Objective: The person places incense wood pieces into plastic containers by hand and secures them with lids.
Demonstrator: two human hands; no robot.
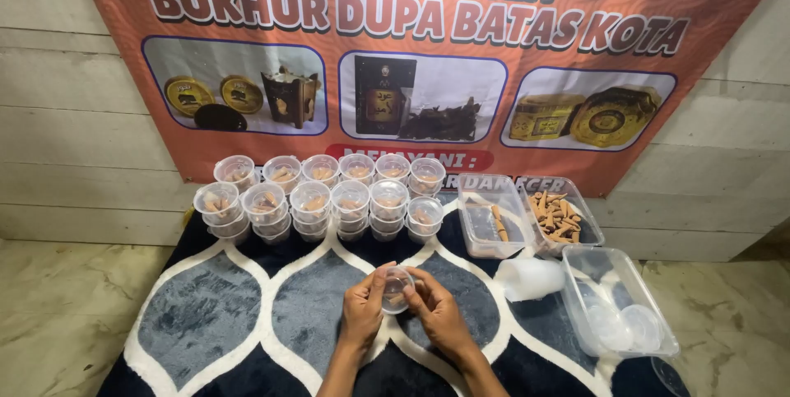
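Stacked clear plastic cups (321, 199) of tan cones line the patterned rug (222, 306). My left hand (363, 308) and right hand (439, 311) pinch one small round lidded cup (397, 287) between them. Right: rectangular clear tubs (619, 298), one holding loose cones (556, 216).

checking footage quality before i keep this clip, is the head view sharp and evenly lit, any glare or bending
Head view: light is soft and even, without hard shadows; both hands, left and right, and the small clear cup they hold look sharp; faint sheen on the stacked lidded cups and the clear tub; the wide lens bows the banner and wall planks toward the edges.
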